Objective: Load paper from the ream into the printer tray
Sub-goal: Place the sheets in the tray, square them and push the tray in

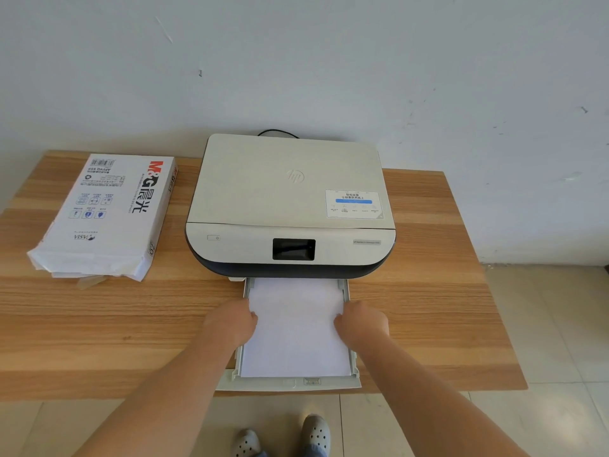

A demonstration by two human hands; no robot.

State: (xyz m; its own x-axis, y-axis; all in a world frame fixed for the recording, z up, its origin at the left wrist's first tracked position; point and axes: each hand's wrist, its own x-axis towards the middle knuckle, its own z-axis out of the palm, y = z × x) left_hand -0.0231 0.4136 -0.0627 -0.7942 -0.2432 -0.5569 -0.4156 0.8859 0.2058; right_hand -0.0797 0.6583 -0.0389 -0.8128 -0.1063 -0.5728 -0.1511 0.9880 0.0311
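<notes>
A white printer stands at the back middle of the wooden table. Its tray is pulled out toward me over the table's front edge. A stack of white paper lies in the tray, its far end under the printer. My left hand rests on the stack's left edge, fingers curled. My right hand rests on the right edge in the same way. The opened paper ream, in a white wrapper with red and black print, lies at the left of the table.
A black cable runs behind the printer along the pale wall. Torn wrapper sticks out at the ream's near end. Tiled floor shows below and to the right of the table, with my feet in grey clogs at the bottom.
</notes>
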